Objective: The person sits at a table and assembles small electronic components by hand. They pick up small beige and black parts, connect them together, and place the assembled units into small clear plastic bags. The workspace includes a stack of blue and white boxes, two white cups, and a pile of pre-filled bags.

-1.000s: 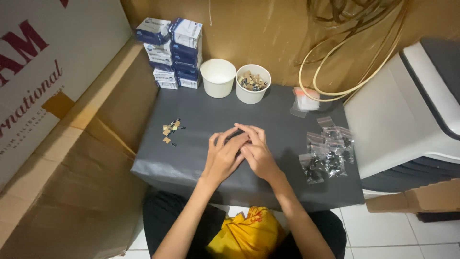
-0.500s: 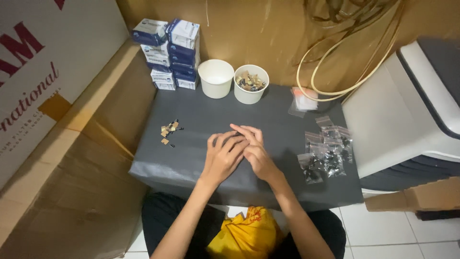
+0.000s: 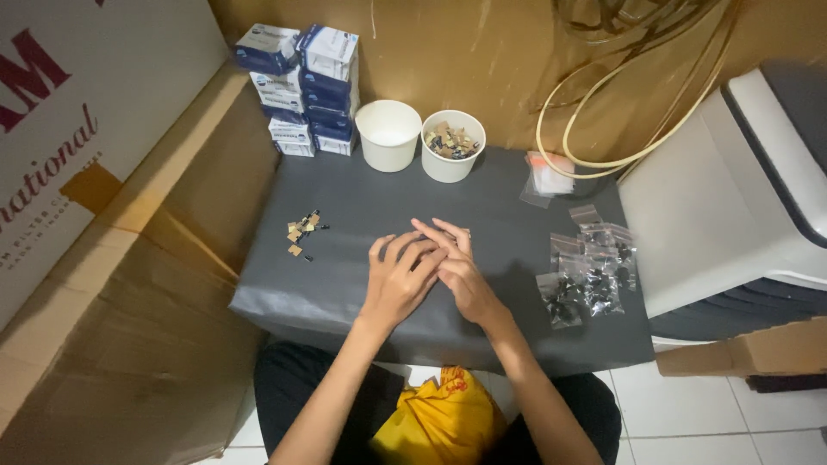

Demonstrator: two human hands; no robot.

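**Both hands meet at the middle of the bench**

The left hand [image 3: 398, 280] and the right hand [image 3: 455, 267] lie side by side on the dark grey bench [image 3: 362, 215], fingers touching at the centre. The fingertips seem to pinch something very small between them, but it is too tiny to make out, so I cannot tell whether either hand truly grasps anything.

To the left of the hands, well apart, lies a small heap of brown and black parts [image 3: 301, 231]. At the far edge stand an empty white cup [image 3: 388, 135] and, just beside it on the right, a white cup of mixed parts [image 3: 453, 145]. Farther left a stack of blue and white boxes [image 3: 301, 86] stands against the wall. To the right of the hands lie clear bags of dark parts [image 3: 590, 275].
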